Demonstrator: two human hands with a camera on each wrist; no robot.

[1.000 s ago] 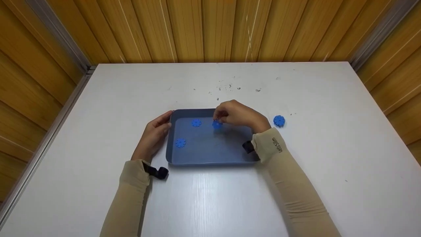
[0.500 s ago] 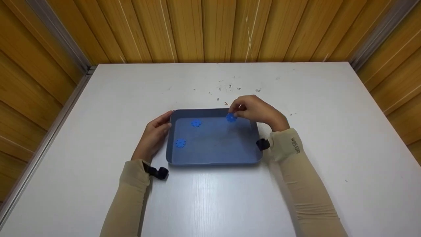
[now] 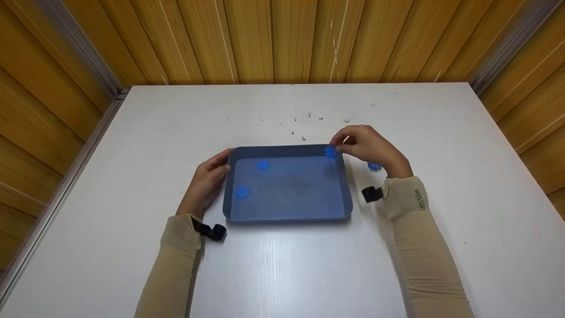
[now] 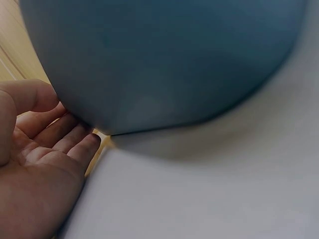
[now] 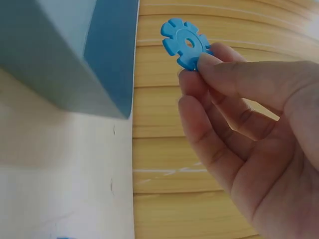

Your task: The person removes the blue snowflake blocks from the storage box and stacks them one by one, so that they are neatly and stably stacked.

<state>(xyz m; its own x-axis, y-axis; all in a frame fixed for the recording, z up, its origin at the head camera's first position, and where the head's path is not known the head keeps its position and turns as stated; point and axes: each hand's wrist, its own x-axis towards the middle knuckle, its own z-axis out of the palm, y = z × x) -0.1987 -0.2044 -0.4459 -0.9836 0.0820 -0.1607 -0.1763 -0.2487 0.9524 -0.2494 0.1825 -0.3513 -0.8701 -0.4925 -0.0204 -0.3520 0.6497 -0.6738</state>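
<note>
A blue notched interlocking disc with a hole in its centre is pinched between the thumb and fingertips of my right hand. In the head view it overlaps the back right corner of the blue-grey tray. My left hand rests at the tray's left side, thumb tip at the rim and fingertips against the back left corner; its palm shows in the left wrist view. Inside the tray lie two more such discs, one near the back and one on the left.
To the right of the tray, other blue discs lie on the white table, partly hidden by my right wrist. Dark marks spot the tabletop behind the tray. A wood-patterned wall rises beyond the table's back edge.
My right hand has moved right with the pinched disc, from over the tray's middle to its back right corner. My left hand, the tray and its two discs have stayed in place.
</note>
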